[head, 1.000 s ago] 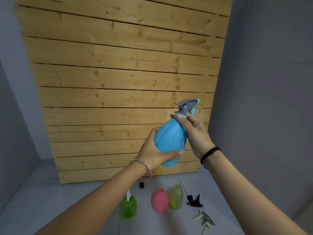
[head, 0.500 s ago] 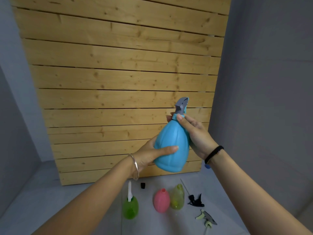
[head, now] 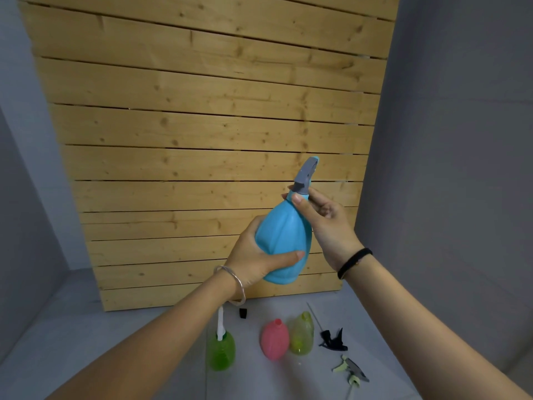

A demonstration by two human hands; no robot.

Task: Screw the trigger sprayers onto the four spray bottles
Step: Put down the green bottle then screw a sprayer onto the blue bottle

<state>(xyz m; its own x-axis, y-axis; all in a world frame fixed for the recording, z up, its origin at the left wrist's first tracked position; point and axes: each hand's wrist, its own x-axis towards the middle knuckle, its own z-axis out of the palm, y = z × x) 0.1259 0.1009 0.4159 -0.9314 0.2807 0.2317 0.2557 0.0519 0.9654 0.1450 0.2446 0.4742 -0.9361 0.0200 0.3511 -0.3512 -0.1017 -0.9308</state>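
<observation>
Item in hand: blue spray bottle (head: 284, 241), raised before the wooden slat panel (head: 207, 134); left hand (head: 253, 262) wrapped around its body, right hand (head: 323, 223) pinching the collar under the grey trigger sprayer (head: 305, 176), seemingly mid-tightening

Below the blue bottle, on the floor: green bottle (head: 221, 352) holding a white tube, pink bottle (head: 275, 339) and yellow-green bottle (head: 302, 333) uncapped; black sprayer (head: 333, 340) and grey-green sprayer (head: 350, 369) loose

Outstanding: likely three bottles
</observation>
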